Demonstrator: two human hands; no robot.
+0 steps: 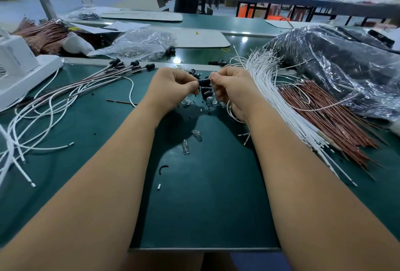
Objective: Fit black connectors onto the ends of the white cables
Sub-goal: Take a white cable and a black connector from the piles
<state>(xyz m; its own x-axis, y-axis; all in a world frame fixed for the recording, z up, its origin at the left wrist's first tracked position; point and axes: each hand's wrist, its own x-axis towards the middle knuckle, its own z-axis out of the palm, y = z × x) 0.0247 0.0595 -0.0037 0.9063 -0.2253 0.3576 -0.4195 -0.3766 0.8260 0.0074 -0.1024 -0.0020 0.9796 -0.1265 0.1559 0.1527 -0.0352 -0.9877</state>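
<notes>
My left hand (173,89) pinches a black connector (204,82) held between both hands above the green mat. My right hand (232,91) pinches the end of a white cable (229,110) at the connector's right side; the cable loops down under that wrist. Loose black connectors (206,93) lie just below the hands. A thick bundle of white cables (275,97) fans out to the right. Finished cables with black connectors (134,66) on their ends lie at the left.
Brown wires (329,119) lie right of the white bundle, beside a dark plastic bag (346,65). Small clear glass bulbs (185,147) and bits of cut insulation dot the mat (205,205). A white device (19,65) stands far left; a clear bag (140,43) lies behind.
</notes>
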